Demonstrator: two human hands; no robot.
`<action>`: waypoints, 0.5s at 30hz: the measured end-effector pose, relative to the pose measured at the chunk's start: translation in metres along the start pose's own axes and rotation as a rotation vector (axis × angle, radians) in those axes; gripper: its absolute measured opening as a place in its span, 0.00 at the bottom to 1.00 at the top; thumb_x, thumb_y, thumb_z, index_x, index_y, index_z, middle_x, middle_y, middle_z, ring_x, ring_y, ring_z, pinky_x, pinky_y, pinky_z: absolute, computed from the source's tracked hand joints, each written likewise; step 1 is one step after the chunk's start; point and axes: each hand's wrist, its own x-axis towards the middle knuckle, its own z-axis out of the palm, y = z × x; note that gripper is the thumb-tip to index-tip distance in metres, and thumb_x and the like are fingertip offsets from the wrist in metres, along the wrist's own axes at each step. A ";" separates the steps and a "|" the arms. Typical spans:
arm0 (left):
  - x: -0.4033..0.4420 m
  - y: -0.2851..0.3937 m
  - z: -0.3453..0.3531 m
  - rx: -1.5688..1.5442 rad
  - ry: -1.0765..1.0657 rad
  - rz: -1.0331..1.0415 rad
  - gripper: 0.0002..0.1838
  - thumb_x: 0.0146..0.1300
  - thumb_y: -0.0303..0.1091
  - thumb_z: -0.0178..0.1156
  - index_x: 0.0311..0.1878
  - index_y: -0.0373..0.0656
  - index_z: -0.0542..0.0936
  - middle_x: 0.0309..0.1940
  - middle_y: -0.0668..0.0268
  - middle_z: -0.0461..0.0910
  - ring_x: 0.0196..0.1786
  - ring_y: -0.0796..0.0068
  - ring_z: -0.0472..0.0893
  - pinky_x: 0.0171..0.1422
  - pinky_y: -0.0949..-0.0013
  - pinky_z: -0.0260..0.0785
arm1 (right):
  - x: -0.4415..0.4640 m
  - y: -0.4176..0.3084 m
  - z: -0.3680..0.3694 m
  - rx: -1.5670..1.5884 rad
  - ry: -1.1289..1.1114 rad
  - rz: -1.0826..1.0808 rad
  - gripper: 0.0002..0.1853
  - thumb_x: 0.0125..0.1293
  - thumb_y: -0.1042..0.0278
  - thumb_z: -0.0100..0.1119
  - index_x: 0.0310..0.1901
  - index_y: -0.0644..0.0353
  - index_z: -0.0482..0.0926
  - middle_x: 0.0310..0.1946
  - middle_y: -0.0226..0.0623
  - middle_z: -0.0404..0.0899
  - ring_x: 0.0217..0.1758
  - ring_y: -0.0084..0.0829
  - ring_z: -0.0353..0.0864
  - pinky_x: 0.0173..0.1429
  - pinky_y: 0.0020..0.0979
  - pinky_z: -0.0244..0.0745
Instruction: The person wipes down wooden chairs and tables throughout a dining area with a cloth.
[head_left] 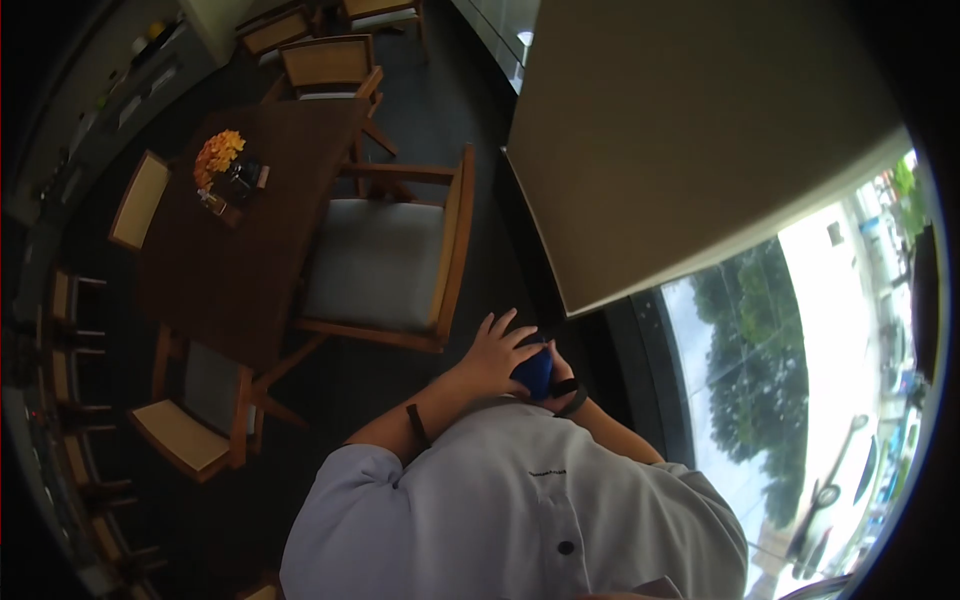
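Observation:
A small deep-blue object (535, 374) with a smooth, rounded surface sits between my two hands, close in front of my body. Its kind cannot be made out. My right hand (560, 366) is wrapped round its right side, and most of those fingers are hidden. My left hand (497, 352) lies over its left side with the fingers spread apart, seemingly touching it. There is a dark band on each wrist.
To the left is a dark wooden table (270, 200) with orange flowers (220, 155). A grey-seated armchair (378, 262) stands nearest me, with more chairs around. At the right are a large beige panel (680, 150) and a window (745, 370).

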 end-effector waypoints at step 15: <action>-0.028 -0.155 0.064 -0.281 0.110 -0.832 0.46 0.58 0.31 0.63 0.77 0.34 0.51 0.73 0.42 0.60 0.70 0.43 0.69 0.70 0.54 0.68 | 0.099 -0.078 -0.029 -0.010 0.430 -0.063 0.21 0.60 0.59 0.53 0.52 0.64 0.74 0.48 0.50 0.80 0.46 0.48 0.83 0.53 0.48 0.81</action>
